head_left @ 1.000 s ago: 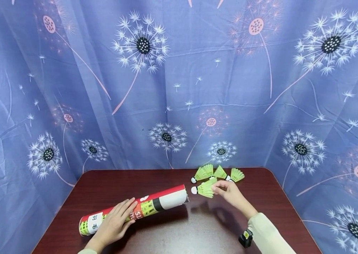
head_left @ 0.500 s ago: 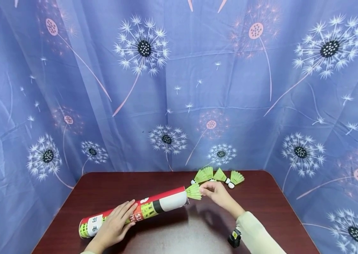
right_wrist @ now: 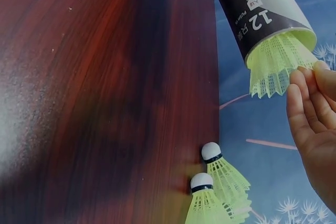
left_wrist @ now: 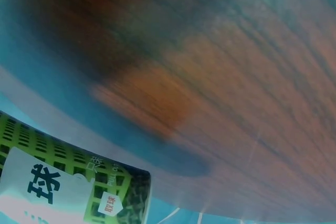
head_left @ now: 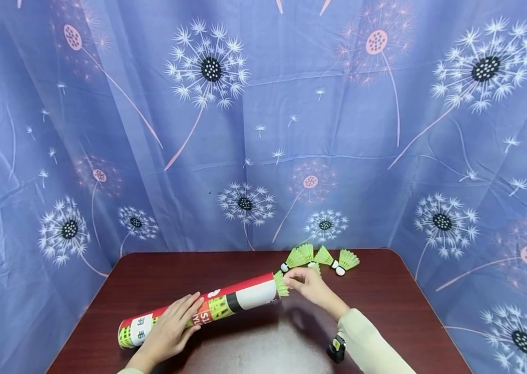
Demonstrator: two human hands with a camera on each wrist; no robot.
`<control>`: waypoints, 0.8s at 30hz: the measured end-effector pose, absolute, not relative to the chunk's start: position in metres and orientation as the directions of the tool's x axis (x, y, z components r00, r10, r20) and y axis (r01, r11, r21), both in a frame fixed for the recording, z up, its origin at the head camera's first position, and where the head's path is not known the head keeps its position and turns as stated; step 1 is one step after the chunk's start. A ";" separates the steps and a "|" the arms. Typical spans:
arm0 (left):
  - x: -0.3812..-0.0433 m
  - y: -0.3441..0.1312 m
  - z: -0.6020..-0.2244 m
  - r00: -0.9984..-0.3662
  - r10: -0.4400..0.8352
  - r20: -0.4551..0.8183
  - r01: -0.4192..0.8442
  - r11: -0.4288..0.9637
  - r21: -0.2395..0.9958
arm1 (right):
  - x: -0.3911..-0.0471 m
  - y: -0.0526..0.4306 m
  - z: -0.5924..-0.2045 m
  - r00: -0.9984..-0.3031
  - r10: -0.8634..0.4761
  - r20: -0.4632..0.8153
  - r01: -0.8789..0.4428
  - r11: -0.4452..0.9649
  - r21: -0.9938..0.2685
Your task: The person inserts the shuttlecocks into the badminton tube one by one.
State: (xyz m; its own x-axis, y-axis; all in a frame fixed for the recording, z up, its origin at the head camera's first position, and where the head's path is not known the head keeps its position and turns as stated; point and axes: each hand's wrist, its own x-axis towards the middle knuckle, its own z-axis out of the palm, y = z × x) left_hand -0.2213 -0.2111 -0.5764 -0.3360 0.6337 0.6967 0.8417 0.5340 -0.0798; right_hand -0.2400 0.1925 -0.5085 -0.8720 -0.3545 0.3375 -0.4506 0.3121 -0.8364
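Note:
A long shuttlecock tube (head_left: 254, 297), red, white and yellow-green, lies slantwise across the table with its mouth end raised to the right. My left hand (head_left: 170, 326) grips it around the middle, fingers over the top and thumb along the near side. At the tube's mouth, my right hand (head_left: 311, 289) pinches the skirt edge of a yellow-green shuttlecock (right_wrist: 275, 64) between thumb and fingertips. Its cork end is hidden inside the tube, while part of the skirt sticks out. In the left wrist view only the tube's far end (left_wrist: 118, 195) shows.
Several more yellow-green shuttlecocks (head_left: 348, 259) with white corks lie along the table's back edge, just beyond my right hand. Behind the dark red-brown table (head_left: 385, 311) hangs a blue curtain (head_left: 263, 104) with a dandelion print.
My right hand has moved left with the shuttlecock, from beyond the tube's mouth to right at it. The shuttlecock has slid cork first into the tube. My left hand stays put.

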 end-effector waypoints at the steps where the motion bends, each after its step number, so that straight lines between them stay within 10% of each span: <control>1: -0.221 -0.211 -0.576 -0.336 0.633 0.697 0.842 0.534 -0.080 | -0.241 0.192 -0.510 -0.870 -0.352 0.346 -0.458 0.315 -0.831; 24: -0.218 -0.212 -0.577 -0.337 0.640 0.691 0.841 0.535 -0.085 | -0.221 0.175 -0.491 -0.897 -0.339 0.283 -0.392 0.314 -0.865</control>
State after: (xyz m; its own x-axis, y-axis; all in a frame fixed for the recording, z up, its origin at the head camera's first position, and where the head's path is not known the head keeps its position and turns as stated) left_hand -0.2185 -0.2116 -0.5766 -0.3370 0.6397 0.6908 0.8406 0.5349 -0.0853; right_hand -0.2212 0.1748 -0.4914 -0.8971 -0.3393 0.2830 -0.3917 0.3141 -0.8648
